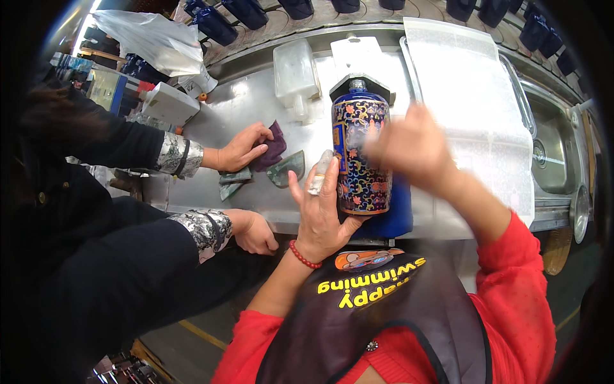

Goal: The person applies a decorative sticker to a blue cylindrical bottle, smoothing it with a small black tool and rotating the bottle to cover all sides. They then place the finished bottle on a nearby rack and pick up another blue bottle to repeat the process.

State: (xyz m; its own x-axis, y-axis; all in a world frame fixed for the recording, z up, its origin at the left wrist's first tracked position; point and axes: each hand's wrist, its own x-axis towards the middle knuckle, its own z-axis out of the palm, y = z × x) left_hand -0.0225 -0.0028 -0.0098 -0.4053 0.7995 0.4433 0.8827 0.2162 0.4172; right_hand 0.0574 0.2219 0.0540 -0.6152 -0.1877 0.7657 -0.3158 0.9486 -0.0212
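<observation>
A dark blue bottle (363, 153) with a colourful floral pattern and a clear glass neck lies in front of me, its neck pointing away. My left hand (323, 214), with a red bead bracelet and a wrapped finger, grips the bottle along its lower left side, thumb near the base. Over the bottle's right side is my right hand (416, 150), smeared by motion; its fingers and anything in them cannot be made out. A plain blue object (400, 208) shows beneath the bottle, and a dark-edged holder (382, 89) sits behind its shoulder.
At left, a co-worker's hand (243, 148) rests beside a purple cloth (273, 147) and dark green pieces (286, 169). Behind stands a translucent square bottle (296, 70). White sheeting (470, 128) covers the metal worktop's right; a sink (553, 153) lies beyond. Dark blue bottles (214, 24) line the back.
</observation>
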